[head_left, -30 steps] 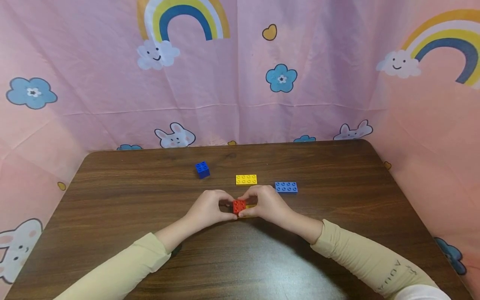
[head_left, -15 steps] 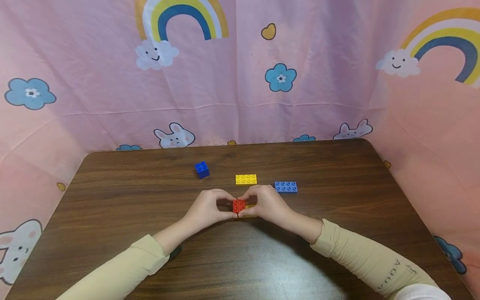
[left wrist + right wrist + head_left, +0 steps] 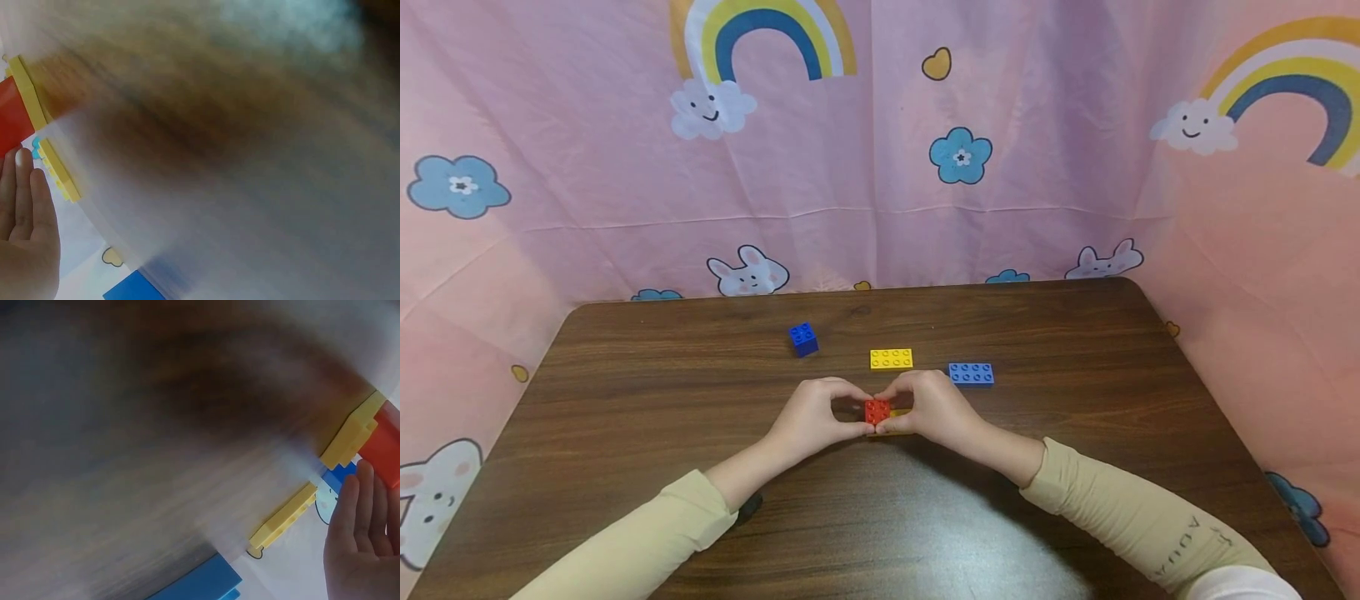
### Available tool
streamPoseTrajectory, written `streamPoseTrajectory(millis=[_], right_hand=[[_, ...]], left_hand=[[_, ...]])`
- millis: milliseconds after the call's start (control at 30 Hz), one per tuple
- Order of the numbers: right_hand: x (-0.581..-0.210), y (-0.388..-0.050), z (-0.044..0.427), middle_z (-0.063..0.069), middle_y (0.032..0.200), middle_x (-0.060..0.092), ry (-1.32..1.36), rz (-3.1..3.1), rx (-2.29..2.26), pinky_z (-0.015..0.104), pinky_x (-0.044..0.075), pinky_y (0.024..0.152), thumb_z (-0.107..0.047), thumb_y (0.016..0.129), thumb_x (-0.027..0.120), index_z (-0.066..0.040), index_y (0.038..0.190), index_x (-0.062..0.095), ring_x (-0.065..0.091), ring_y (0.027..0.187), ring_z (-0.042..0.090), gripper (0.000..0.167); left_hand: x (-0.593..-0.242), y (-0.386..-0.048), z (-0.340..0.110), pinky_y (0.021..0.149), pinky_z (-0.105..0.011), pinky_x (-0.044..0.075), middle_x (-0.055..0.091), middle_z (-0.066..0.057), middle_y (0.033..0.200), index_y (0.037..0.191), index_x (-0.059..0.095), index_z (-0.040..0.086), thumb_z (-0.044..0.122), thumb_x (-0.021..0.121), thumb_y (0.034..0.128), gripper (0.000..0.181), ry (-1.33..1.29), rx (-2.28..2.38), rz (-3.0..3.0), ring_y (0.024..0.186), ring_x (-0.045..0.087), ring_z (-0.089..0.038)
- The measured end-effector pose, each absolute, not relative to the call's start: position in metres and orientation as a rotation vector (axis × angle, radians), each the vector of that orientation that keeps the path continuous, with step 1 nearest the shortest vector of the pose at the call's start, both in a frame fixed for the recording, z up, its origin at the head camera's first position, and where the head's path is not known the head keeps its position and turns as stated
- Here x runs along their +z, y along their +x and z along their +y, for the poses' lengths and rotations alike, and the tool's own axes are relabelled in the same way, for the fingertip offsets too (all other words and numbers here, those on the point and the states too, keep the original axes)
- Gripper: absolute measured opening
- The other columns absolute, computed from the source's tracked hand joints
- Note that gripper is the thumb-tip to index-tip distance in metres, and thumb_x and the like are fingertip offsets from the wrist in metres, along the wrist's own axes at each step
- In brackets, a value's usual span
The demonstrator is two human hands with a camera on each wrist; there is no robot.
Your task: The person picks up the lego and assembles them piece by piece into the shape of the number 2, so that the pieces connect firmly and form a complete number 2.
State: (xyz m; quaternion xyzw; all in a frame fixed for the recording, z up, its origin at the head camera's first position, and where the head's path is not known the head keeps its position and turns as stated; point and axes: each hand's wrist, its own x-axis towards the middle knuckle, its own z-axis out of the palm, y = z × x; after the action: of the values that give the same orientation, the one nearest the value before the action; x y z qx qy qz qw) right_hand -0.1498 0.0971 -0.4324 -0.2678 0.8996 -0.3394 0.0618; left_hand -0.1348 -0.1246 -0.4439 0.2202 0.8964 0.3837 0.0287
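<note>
In the head view a red toy building brick (image 3: 877, 412) with studs on top sits on the left end of a yellow-orange flat brick (image 3: 899, 422) on the table. My left hand (image 3: 808, 414) pinches the red brick from the left, thumb in front and forefinger behind. From the right, my right hand (image 3: 936, 408) pinches it the same way and hides part of the flat brick. The left wrist view has the red brick (image 3: 14, 115) at its edge, standing on the yellow piece (image 3: 28, 94). In the right wrist view the red brick (image 3: 384, 447) touches that yellow base (image 3: 350, 434).
Beyond the hands lies a second yellow flat brick (image 3: 891, 359). A lighter blue flat brick (image 3: 971, 374) lies right of it, just behind my right hand. Farther left stands a dark blue brick (image 3: 803, 340). A patterned pink curtain (image 3: 820, 183) hangs behind the wooden table (image 3: 647, 383).
The red brick has turned slightly and now sits squarer on the yellow piece. My left hand has shifted a little to the left; the right hand has hardly moved.
</note>
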Motion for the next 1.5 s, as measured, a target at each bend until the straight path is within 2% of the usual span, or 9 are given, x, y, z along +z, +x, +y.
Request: streamPoseTrajectory(millis=[267,633,967,1167,1500], right_hand=[[-0.431,-0.152,0.1,0.002,0.106,0.083,-0.894,2.742,-0.944,0.038,0.063,0.091,-0.029,0.079,0.096,-0.01,0.109,0.082,0.076,0.102,0.019,0.038],[-0.42,-0.159,0.117,0.004,0.107,0.083,-0.92,2.718,-1.035,0.039,0.064,0.089,-0.024,0.082,0.094,-0.008,0.112,0.081,0.077,0.099,0.02,0.036],[-0.412,-0.172,0.14,0.009,0.112,0.081,-0.795,2.721,-1.184,0.049,0.064,0.091,-0.016,0.081,0.094,-0.004,0.115,0.079,0.077,0.103,0.026,0.039],[-0.411,-0.181,0.156,0.012,0.116,0.08,-0.767,2.714,-1.248,0.051,0.063,0.096,-0.013,0.084,0.092,0.0,0.118,0.078,0.076,0.107,0.03,0.039],[-0.417,-0.194,0.182,0.016,0.12,0.078,-0.699,2.725,-1.287,0.054,0.062,0.098,-0.007,0.084,0.09,0.001,0.121,0.076,0.075,0.111,0.035,0.04]], left_hand=[[-0.445,-0.136,-0.124,0.088,-0.041,0.064,0.082,-0.002,0.104,0.107,0.082,0.01,0.019,0.094,0.0807,0.03,0.691,1.153,2.776,0.097,0.077,-0.018],[-0.446,-0.135,-0.124,0.087,-0.041,0.064,0.082,-0.003,0.105,0.108,0.082,0.01,0.02,0.095,0.0803,0.032,0.667,1.155,2.759,0.095,0.077,-0.016],[-0.443,-0.134,-0.122,0.091,-0.041,0.063,0.082,-0.002,0.107,0.11,0.082,0.011,0.02,0.095,0.0802,0.034,0.606,1.122,2.757,0.098,0.076,-0.016],[-0.444,-0.133,-0.122,0.092,-0.043,0.063,0.082,-0.002,0.107,0.11,0.082,0.011,0.02,0.095,0.0799,0.034,0.599,1.116,2.765,0.098,0.076,-0.016],[-0.445,-0.134,-0.122,0.093,-0.045,0.062,0.082,-0.002,0.106,0.109,0.082,0.011,0.019,0.094,0.0803,0.033,0.607,1.099,2.776,0.097,0.075,-0.016]])
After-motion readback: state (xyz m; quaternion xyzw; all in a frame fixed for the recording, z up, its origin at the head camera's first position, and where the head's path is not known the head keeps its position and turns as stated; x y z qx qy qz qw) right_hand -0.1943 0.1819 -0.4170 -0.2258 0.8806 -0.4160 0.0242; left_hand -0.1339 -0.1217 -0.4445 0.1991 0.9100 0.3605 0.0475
